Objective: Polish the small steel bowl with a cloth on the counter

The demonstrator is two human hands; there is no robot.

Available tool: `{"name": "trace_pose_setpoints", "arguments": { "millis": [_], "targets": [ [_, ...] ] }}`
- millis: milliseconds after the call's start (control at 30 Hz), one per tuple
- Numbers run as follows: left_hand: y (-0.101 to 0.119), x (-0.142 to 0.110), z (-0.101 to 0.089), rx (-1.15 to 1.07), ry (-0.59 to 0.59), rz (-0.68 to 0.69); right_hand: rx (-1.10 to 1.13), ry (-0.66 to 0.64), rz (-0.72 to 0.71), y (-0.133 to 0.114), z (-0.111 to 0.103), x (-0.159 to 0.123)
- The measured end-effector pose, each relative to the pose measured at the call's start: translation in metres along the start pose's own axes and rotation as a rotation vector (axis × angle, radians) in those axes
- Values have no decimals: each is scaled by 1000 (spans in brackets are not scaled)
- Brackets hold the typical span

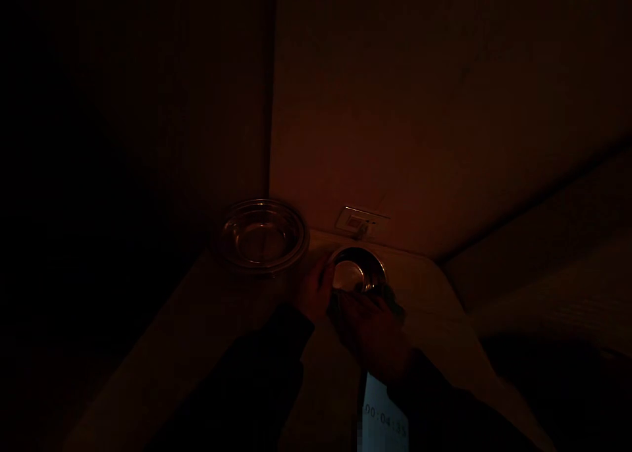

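Note:
The scene is very dark. A round metal bowl (372, 262) with a shiny inside stands on the table, its opening facing up towards me. My left hand (312, 293) grips the bowl's left rim, thumb over the edge. At the near rim is my right hand (372, 327), closed on a dark, crumpled cloth (395, 304) that bunches out past the fingers against the bowl. The cloth's colour and full shape are lost in the dark.
Further left, wide metal dishes (261, 241) sit nested near the wall. A socket plate (360, 220) is on the wall behind the bowl. A lit phone screen (385, 419) showing a timer lies at the table's (326, 399) near side, partly behind my right sleeve.

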State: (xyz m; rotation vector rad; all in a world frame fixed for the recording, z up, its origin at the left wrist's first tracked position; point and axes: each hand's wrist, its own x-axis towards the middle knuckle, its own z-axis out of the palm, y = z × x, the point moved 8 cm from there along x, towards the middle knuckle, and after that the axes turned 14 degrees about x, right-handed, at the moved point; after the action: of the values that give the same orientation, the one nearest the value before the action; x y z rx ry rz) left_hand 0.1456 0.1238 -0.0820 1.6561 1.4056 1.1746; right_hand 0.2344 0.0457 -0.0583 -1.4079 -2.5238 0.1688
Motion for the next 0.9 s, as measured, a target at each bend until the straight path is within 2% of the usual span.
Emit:
{"name": "trace_pose_setpoints", "arguments": {
  "millis": [133,300,567,700,900],
  "targets": [
    [-1,0,-2,105,35,38,-5,18,-27,-4,4,4],
    [-3,0,-6,103,89,103,65,62,-62,-7,-1,6],
    [4,-3,-13,111,151,120,127,-45,-162,0,-12,-12],
    [3,-5,-7,97,107,115,157,-62,-125,4,-20,-16],
    [2,-7,-3,82,85,104,198,37,-6,1,-17,-2]
  ]
}}
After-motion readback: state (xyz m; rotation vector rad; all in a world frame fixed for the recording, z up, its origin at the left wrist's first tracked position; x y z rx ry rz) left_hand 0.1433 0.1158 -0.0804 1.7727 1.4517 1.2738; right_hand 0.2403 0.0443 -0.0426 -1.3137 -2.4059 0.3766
